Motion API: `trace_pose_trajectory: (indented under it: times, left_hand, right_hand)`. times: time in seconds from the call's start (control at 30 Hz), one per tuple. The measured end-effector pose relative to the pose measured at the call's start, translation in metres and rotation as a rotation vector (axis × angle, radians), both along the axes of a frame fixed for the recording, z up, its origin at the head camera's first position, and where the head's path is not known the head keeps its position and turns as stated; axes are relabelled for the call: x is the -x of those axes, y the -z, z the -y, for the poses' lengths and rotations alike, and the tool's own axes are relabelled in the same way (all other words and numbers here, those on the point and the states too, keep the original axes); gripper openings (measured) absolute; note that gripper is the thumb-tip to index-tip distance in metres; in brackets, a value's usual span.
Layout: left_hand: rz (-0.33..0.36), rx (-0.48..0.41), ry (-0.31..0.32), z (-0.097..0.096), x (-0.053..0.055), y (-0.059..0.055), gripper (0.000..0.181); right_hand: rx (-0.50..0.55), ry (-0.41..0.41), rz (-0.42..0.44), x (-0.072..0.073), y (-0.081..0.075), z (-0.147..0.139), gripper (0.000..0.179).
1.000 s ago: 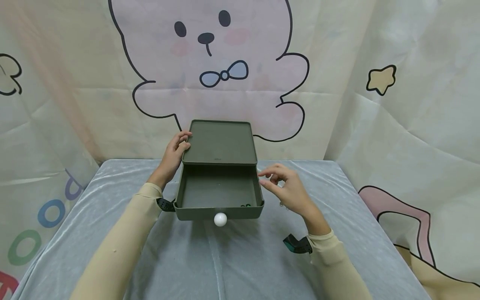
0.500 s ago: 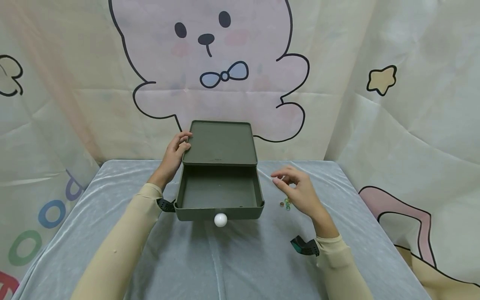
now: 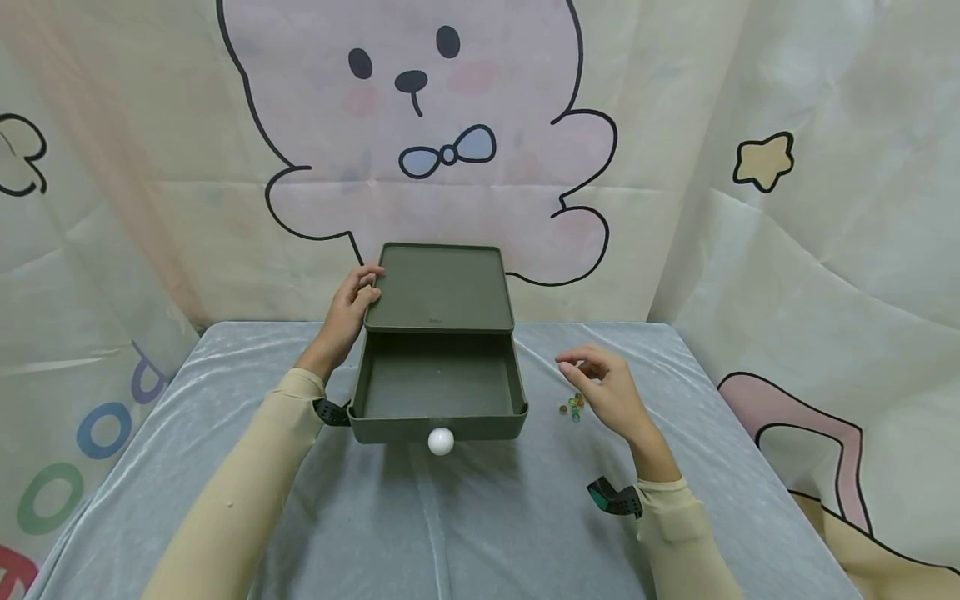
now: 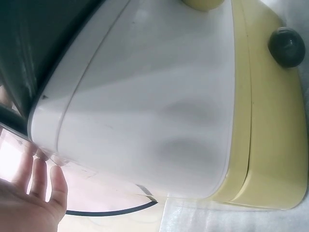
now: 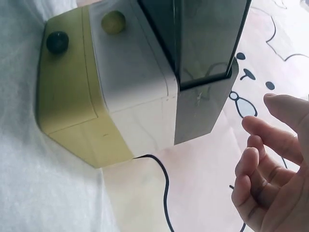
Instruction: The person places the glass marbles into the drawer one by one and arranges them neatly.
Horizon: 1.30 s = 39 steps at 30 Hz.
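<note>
A dark green drawer box stands at the back of the table, its drawer pulled out toward me and showing a white knob. My left hand grips the box's top left edge, thumb on the lid. My right hand hovers to the right of the drawer with loosely curled fingers that hold nothing. Just left of it, a few small coloured beads lie on the cloth. In the left wrist view the left hand lies against a pale casing.
A grey velvety cloth covers the table. Cartoon-printed curtains close in the back and both sides. A white and yellow casing with two round knobs fills the right wrist view.
My right hand drew away from the drawer's right wall and moved right, over the beads on the cloth. The left hand and the box stayed put.
</note>
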State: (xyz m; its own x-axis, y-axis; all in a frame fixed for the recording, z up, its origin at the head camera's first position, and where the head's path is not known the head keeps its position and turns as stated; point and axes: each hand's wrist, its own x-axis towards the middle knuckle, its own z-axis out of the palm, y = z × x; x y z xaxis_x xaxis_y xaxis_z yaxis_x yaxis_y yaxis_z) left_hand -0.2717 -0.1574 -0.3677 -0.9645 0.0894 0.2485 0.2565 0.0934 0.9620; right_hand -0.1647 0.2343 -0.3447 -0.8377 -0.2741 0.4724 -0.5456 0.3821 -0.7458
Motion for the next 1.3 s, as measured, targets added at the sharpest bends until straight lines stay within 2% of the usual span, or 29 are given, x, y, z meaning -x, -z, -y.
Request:
trace_pose_trajectory:
  times: [0.13,0.37,0.47,0.8,1.03,1.3]
  left_hand:
    - [0.004,-0.003,0.003,0.000,0.000,0.001,0.043]
    - [0.006,-0.013,0.005,0.000,0.000,0.000,0.043]
    - [0.005,-0.013,0.005,0.000,-0.001,0.000,0.043]
    - [0.010,-0.020,0.012,0.000,-0.002,-0.002,0.044]
    - [0.010,-0.026,0.015,0.001,-0.001,-0.002,0.044]
    - [0.013,-0.023,0.017,0.001,0.000,-0.002,0.044]
  right_hand:
    - [0.004,-0.002,0.012,0.006,0.007,-0.004,0.014]
    - [-0.001,0.016,0.033,0.032,0.041,-0.020,0.015]
    - [-0.022,0.028,0.050,0.038,0.047,-0.025,0.015]
    - [-0.063,0.072,0.197,0.055,0.070,-0.051,0.024]
    - [-0.094,0.093,0.307,0.060,0.082,-0.064,0.031]
    - [-0.157,0.027,0.429,0.064,0.098,-0.078,0.029]
